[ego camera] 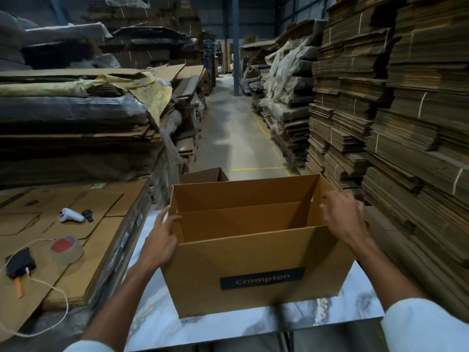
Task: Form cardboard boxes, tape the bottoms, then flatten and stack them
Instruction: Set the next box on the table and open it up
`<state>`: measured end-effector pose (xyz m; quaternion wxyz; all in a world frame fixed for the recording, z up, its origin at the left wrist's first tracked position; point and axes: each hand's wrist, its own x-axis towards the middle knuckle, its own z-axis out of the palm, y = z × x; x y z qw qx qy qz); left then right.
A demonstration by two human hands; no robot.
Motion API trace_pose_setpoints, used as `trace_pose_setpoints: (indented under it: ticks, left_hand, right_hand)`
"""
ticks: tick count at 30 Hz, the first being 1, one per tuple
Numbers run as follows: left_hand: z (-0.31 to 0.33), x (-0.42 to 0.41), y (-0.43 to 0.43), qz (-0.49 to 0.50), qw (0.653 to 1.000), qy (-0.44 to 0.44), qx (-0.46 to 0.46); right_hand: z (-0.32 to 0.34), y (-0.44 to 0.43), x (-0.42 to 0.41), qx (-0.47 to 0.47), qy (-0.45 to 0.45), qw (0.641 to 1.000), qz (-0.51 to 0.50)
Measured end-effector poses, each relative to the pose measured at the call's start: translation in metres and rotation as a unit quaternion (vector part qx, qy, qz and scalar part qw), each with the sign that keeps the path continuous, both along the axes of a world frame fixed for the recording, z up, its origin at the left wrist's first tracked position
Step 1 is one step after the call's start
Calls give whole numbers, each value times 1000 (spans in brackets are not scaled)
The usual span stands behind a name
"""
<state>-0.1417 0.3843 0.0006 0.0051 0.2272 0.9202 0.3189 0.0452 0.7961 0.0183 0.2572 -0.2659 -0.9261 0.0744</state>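
Sleeves (426, 323) lowest in frame. Left hand (162, 235) pinches the left rim of the box (253, 255); right hand (342, 217) curls over its right rim. It stands open-topped on the table (157, 318). I'd square the corners evenly before flipping for tape.

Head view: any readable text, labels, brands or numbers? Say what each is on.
"Crompton": dark label on the near wall of the open cardboard box.
Too blurred to read: small greenish sticker on the flat cardboard stack.
No other text legible.
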Motion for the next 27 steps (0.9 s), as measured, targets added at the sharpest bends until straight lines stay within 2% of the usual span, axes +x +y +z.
trace_pose_setpoints:
  ticks: [2,4,5,7,8,9,11,12,14,16,18,24,27]
  left_hand:
    - [-2,3,-2,27,997,45,62]
    - [-7,8,-7,68,984,68,153]
    - [-12,13,-7,102,970,49,217]
    - [-32,23,-11,188,919,-18,346]
    - [-49,28,-13,237,891,-55,382]
    - [-70,31,-17,278,881,-91,372]
    - [-117,35,-26,292,904,-171,260]
    - [-138,37,-30,264,917,-218,203]
    - [-162,42,-33,170,924,-297,168]
    - [-164,48,-31,108,925,-314,186]
    - [-152,51,-28,108,926,-306,195]
    - [-99,19,-37,154,901,-274,298]
    - [-60,-3,-48,137,886,-248,367]
  right_hand:
    - [-10,-14,5,-42,84,995,29]
    - [-22,-18,19,-120,178,977,6]
    - [-27,-19,28,-174,230,957,-27]
    - [-42,-20,46,-273,322,900,-106]
    - [-52,-18,53,-308,349,874,-142]
    - [-62,-17,61,-336,356,854,-175]
    - [-88,-9,74,-387,307,842,-214]
    - [-103,-5,79,-416,250,850,-206]
    - [-136,6,83,-491,128,847,-159]
    - [-174,22,84,-539,84,828,-130]
    - [-205,43,81,-532,81,834,-119]
    - [-107,14,49,-533,126,833,-73]
    - [-89,34,26,-506,124,853,-24]
